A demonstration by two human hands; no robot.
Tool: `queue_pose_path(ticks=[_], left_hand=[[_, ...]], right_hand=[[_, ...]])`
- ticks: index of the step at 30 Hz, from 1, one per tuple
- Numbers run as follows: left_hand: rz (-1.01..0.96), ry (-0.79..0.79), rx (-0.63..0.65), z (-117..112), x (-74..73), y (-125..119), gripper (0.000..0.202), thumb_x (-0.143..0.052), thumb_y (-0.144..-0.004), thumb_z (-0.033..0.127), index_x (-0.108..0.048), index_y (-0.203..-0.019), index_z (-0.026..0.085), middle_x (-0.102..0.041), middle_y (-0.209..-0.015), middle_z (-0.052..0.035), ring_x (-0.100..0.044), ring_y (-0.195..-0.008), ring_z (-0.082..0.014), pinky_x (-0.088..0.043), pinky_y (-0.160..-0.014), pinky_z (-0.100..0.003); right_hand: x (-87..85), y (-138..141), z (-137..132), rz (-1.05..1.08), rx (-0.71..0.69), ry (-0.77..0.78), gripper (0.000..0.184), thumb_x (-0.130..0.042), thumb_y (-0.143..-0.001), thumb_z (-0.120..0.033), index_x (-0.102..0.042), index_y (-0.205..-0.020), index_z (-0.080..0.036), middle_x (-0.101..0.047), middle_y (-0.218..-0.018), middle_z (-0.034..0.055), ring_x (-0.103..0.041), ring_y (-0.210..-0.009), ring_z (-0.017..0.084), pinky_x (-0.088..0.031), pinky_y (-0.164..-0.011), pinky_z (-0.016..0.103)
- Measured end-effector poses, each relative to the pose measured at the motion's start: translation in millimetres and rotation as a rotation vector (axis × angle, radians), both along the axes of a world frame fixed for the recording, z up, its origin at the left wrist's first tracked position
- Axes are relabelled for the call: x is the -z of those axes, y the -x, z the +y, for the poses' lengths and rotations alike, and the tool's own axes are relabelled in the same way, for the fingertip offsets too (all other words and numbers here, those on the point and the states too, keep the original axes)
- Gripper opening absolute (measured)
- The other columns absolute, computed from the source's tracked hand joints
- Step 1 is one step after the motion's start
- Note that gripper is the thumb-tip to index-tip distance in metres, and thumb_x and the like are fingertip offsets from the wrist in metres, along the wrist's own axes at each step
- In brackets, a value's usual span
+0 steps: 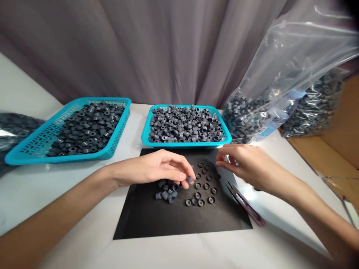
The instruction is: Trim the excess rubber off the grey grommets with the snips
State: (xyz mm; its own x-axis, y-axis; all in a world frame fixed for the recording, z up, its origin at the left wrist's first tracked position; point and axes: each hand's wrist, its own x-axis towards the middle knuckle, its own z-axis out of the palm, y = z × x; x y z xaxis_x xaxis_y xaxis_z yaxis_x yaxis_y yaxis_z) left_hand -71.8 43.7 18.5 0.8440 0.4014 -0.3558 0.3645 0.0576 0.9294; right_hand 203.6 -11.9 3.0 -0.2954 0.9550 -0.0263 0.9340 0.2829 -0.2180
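A black mat lies on the white table with several small grey rings on it. Some rings stand in loose rows, others lie in a small heap. My left hand hovers over the heap and pinches one grey ring between thumb and fingertips. My right hand reaches in from the right over the mat's far right corner, fingers curled together near the rows; whether it holds a ring is hidden.
Two teal baskets of grey rings stand behind the mat: a large basket at left, a smaller basket in the middle. Clear bags of rings lean at right. Small snips lie by the mat's right edge. A wooden surface lies far right.
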Motion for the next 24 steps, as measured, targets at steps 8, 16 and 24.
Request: queue_pose_path(ticks=[8,16,24], left_hand=[[-0.042,0.065,-0.066,0,6.3,-4,0.013,-0.07,-0.093,0.027,-0.075,-0.103,0.021,-0.077,-0.107,-0.0022,-0.071,-0.095,-0.0127,-0.05,-0.085,-0.021],[-0.091,0.166,-0.099,-5,11.6,-8,0.018,-0.068,-0.095,0.028,-0.069,-0.11,0.018,-0.079,-0.103,-0.0063,-0.073,-0.095,-0.0152,-0.052,-0.082,-0.024],[-0.1,0.169,-0.138,-9,11.8,-10,0.014,-0.067,-0.095,0.028,-0.068,-0.105,0.018,-0.079,-0.098,-0.0039,-0.072,-0.096,-0.0138,-0.051,-0.082,-0.022]], right_hand=[[15.4,0,5,-0.085,-0.004,0.072,0.01,-0.064,-0.096,-0.032,-0.072,-0.092,-0.027,-0.074,-0.089,0.0001,-0.067,-0.076,0.018,-0.032,-0.058,0.026],[-10.3,10,-9,0.198,-0.075,-0.007,0.022,-0.051,-0.103,-0.036,-0.07,-0.097,-0.025,-0.073,-0.094,-0.0001,-0.065,-0.079,0.016,-0.04,-0.066,0.027],[-14.1,37,-25,0.72,-0.161,0.174,0.01,-0.06,-0.1,-0.031,-0.066,-0.097,-0.023,-0.071,-0.084,-0.005,-0.056,-0.066,0.009,-0.04,-0.057,0.021]])
